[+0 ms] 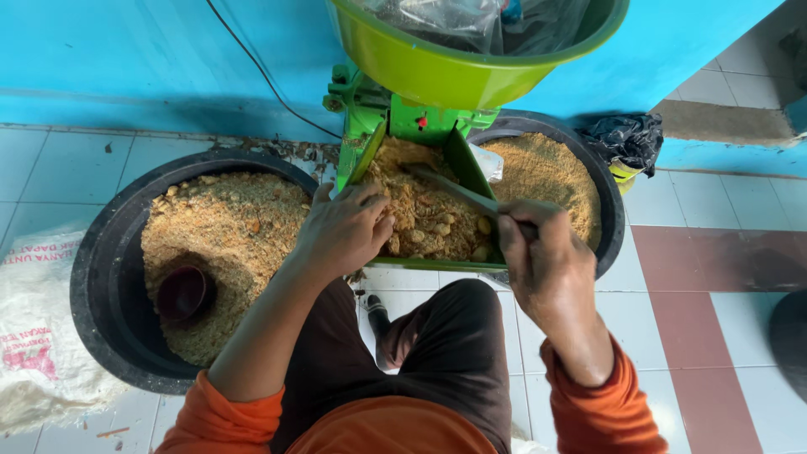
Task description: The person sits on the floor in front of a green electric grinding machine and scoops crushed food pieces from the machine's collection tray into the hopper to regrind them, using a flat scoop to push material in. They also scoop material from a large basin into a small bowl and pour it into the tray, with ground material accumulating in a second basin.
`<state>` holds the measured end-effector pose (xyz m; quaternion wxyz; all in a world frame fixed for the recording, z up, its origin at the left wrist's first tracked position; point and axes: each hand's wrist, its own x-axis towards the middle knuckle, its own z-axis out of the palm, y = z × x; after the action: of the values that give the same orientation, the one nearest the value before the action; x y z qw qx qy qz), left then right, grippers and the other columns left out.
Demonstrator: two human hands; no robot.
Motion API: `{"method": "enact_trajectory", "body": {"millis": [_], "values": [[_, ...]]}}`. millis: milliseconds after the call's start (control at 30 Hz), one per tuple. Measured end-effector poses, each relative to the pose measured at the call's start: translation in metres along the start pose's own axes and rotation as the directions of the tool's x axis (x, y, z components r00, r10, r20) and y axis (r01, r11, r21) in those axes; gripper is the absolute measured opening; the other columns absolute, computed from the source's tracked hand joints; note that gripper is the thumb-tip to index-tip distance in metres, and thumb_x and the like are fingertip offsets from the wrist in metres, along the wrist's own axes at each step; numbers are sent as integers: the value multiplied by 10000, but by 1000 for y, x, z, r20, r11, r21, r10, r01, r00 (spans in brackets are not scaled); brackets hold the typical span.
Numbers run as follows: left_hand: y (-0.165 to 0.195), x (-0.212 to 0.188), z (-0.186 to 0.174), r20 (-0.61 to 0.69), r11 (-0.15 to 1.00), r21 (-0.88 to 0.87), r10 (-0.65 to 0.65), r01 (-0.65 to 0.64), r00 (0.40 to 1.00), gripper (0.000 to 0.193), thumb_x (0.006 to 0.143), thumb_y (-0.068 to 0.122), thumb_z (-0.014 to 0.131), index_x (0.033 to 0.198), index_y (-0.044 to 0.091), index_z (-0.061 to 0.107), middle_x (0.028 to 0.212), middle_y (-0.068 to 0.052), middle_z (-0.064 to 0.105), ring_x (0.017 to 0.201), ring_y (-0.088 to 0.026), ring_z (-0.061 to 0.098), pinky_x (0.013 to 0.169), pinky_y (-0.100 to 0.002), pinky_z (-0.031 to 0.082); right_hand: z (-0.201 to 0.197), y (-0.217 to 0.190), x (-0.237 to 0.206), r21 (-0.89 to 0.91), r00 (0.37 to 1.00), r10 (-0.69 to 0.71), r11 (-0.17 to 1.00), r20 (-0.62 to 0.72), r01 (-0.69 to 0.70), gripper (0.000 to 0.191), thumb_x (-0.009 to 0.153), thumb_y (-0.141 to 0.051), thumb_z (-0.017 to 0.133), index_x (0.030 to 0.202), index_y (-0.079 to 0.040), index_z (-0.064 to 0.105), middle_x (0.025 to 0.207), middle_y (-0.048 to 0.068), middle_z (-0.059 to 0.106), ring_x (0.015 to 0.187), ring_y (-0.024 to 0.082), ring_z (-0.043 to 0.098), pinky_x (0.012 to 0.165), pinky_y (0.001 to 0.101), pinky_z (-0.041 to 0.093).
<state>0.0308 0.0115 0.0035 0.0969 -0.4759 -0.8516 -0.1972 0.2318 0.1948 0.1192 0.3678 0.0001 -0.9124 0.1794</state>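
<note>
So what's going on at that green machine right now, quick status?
Left hand pressing crumbly brown feed in green hopper tray. Right hand gripping a stick tool, stirring same pile. Black tubs either side, nothing blocking.

Green machine (403, 118), tan crumbly meal (424, 214), black tubs (101, 286), orange sleeves (605, 403), turquoise wall (126, 50).

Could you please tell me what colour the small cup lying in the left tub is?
The cup is dark maroon, seen in the head view, half sunk in the meal in the black tub.
</note>
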Motion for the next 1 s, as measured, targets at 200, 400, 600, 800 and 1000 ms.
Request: {"method": "enact_trajectory", "body": {"millis": [200,400,600,800,1000], "values": [[1,-1,-2,82,998,-32,-52,55,995,367,1009,368,559,1202,95,711,1344,-75,649,1172,-262,635,1065,-574,366,18,-9,-6,-46,995,74,996,-72,-78,220,995,-2,708,1123,-9,530,1011,181,714,749,241,725,609,348,571],[2,-1,-3,45,999,-14,-42,42,998,369,985,377,577,1175,97,722,1333,-79,654,1181,-261,634,1051,-567,373,32,-14,-7,52,994,-9,999,-105,15,215,1059,-13,665,1129,5,462,1128,170,702,932,247,760,761,338,631],[0,0,-2,68,998,-42,-48,51,997,371,990,373,571,1184,94,719,1350,-69,652,1213,-259,625,1044,-550,388,37,-6,-9,-5,998,9,1000,-62,-9,222,1012,0,703,1093,24,498,1098,181,717,825,222,733,698,325,605],[0,1,0,86,998,-33,-47,50,995,379,991,378,571,1197,100,725,1359,-87,638,1212,-270,616,1045,-574,373,40,-1,-13,3,995,-68,998,-76,68,244,976,12,723,1063,11,496,1060,178,700,878,303,713,774,385,588],[1,2,-4,168,994,-49,-87,97,982,374,986,378,575,1193,103,720,1337,-66,643,1212,-273,608,1073,-574,361,38,2,-13,4,993,-90,996,-70,90,256,978,18,722,1062,15,480,1076,168,707,901,307,710,779,384,591]]}}
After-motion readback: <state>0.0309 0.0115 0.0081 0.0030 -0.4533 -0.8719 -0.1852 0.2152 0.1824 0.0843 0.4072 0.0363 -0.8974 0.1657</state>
